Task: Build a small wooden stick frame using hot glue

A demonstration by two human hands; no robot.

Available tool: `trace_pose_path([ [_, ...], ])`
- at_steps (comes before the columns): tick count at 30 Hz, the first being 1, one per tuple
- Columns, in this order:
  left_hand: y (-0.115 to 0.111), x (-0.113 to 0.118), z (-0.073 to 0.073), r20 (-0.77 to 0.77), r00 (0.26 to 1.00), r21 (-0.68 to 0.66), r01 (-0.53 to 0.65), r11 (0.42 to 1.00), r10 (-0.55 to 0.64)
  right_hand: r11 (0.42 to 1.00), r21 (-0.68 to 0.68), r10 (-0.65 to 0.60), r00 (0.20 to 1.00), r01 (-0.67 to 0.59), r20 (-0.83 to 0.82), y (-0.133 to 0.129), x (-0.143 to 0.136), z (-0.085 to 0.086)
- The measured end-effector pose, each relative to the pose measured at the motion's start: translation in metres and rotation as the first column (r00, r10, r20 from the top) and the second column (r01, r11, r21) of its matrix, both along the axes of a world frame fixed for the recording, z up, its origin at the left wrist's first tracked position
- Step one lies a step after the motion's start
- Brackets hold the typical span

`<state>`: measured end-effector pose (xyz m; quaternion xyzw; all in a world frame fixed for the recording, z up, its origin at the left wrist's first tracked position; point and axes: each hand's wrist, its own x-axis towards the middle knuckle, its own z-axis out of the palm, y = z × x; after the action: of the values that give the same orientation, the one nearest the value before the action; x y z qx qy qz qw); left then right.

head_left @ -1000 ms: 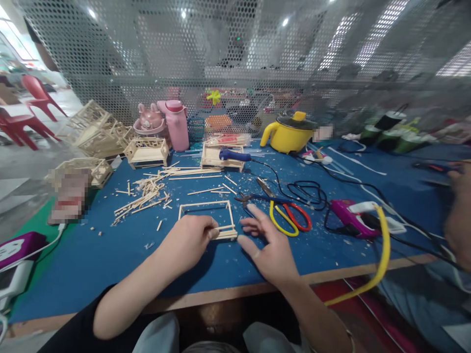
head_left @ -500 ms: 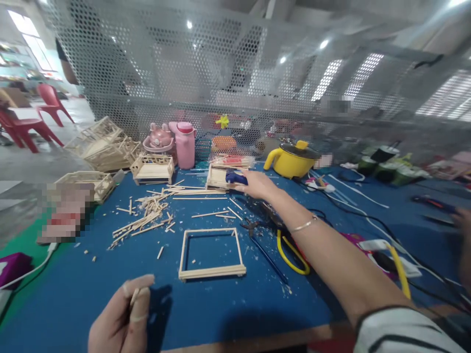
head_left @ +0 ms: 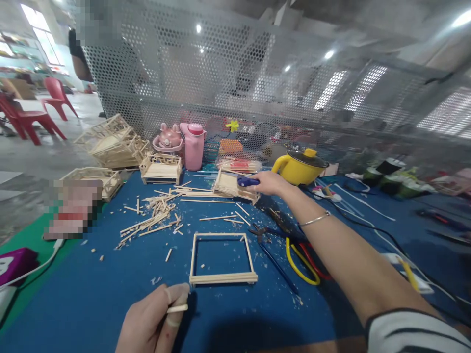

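Observation:
My left hand [head_left: 156, 318], at the bottom of the view, pinches a short wooden stick [head_left: 177, 309] between taped fingers. Just beyond it a rectangular frame of wooden sticks [head_left: 223, 278] lies on the blue table [head_left: 91, 304]. My right hand [head_left: 268, 183] reaches far forward, its fingers around a dark blue tool [head_left: 247, 181]. That tool is over the right part of a small wooden tray-like piece [head_left: 226, 182]. Blue-handled pliers [head_left: 277, 267] lie open to the right of the frame.
Loose sticks [head_left: 158, 215] are heaped left of centre. Wooden models [head_left: 162, 169], a pink flask [head_left: 194, 147] and a yellow pot [head_left: 301, 166] stand along the mesh screen [head_left: 206, 73]. Yellow-handled scissors [head_left: 301, 264] and cables lie near my right forearm.
My left hand has moved right, close to the frame's near left corner, and its stick shows more clearly. The tray-like piece under the blue tool has turned. The whole view has shifted slightly.

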<state>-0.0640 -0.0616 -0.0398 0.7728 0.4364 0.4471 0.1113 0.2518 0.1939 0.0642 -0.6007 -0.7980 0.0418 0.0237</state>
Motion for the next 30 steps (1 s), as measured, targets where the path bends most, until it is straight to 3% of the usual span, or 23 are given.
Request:
trace_pose_path([
  [5, 0.000, 0.002, 0.000, 0.015, 1.000, -0.041, 0.019, 0.999, -0.019, 0.999, -0.003, 0.038, 0.997, -0.038, -0.063, -0.012, 0.002, 0.014],
  [11, 0.001, 0.000, -0.004, -0.019, 0.999, -0.037, 0.028, 0.999, -0.029, 0.996, -0.083, -0.061, 0.971, 0.042, -0.233, -0.024, 0.022, 0.006],
  [18, 0.000, 0.003, -0.007, -0.035, 0.999, -0.038, -0.037, 0.999, 0.036, 0.993, 0.033, -0.091, 0.926, 0.111, -0.365, -0.032, 0.035, 0.014],
  [25, 0.000, 0.004, -0.004, -0.047, 0.997, -0.005, -0.058, 0.998, 0.058, 0.986, -0.014, -0.139, 0.783, 0.165, -0.606, -0.044, 0.045, 0.023],
  [30, -0.004, 0.005, -0.003, -0.027, 0.995, -0.027, -0.093, 0.995, 0.092, 0.990, -0.136, -0.130, 0.697, 0.047, -0.705, -0.093, 0.049, 0.036],
])
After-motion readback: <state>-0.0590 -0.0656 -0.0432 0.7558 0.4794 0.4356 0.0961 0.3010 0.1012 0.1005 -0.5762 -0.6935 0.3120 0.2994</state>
